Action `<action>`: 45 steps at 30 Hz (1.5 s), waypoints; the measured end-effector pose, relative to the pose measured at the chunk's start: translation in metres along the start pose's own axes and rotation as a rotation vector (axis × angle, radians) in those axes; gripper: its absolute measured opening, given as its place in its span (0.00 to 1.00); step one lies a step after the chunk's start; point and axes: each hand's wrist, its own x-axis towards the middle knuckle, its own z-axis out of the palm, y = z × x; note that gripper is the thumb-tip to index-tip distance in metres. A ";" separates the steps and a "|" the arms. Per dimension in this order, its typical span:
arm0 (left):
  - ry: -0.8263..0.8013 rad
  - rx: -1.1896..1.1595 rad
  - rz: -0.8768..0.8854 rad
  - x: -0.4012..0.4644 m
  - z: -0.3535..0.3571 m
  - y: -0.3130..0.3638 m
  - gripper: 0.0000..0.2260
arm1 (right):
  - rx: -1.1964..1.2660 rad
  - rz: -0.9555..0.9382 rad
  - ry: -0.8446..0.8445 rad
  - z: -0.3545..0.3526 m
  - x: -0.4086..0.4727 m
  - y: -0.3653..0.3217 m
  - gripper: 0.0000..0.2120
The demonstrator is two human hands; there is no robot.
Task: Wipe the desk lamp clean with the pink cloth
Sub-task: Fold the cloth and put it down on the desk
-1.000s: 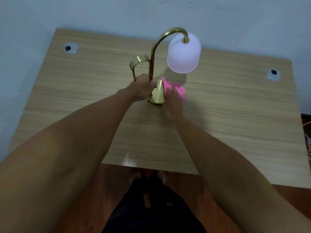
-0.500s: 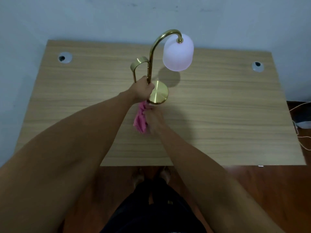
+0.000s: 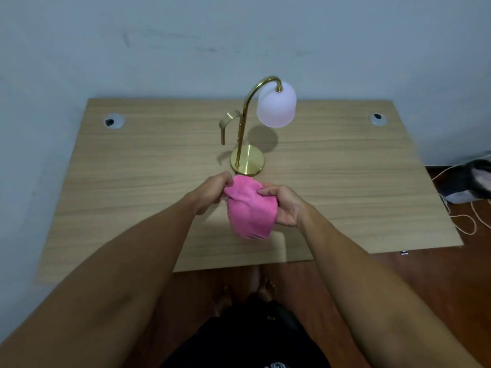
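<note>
The pink cloth [image 3: 249, 208] is held above the wooden desk [image 3: 132, 181], between both hands and just in front of the lamp base [image 3: 247, 160]. The left hand [image 3: 211, 192] pinches the cloth's upper left edge with closed fingertips. The right hand [image 3: 285, 205] is curled around the cloth's right side, thumb on top and fingers underneath. The cloth hangs bunched, its lower end loose below the hands.

The desk lamp [image 3: 243, 128] stands upright near the centre of the desk, free of both hands. Its round brass base rests flat on the surface. A curved brass stem rises from the base and arches over to a white shade [image 3: 276, 107], which hangs on the right side. A shorter brass hook [image 3: 229, 123] bends off the stem to the left.

Two cable grommets [image 3: 114, 120] sit near the far corners of the desk. The desk stands against a pale wall [image 3: 239, 35]. Cables [image 3: 462, 219] lie on the floor to the right.
</note>
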 end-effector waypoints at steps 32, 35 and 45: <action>0.071 -0.330 0.050 0.050 0.257 0.058 0.12 | -0.468 -0.194 0.461 -0.208 -0.131 -0.102 0.11; 0.091 -0.346 0.034 0.062 0.287 0.056 0.10 | -0.540 -0.233 0.468 -0.237 -0.133 -0.103 0.11; 0.209 -0.025 0.014 0.110 0.345 0.034 0.15 | -0.869 -0.266 0.618 -0.300 -0.131 -0.098 0.10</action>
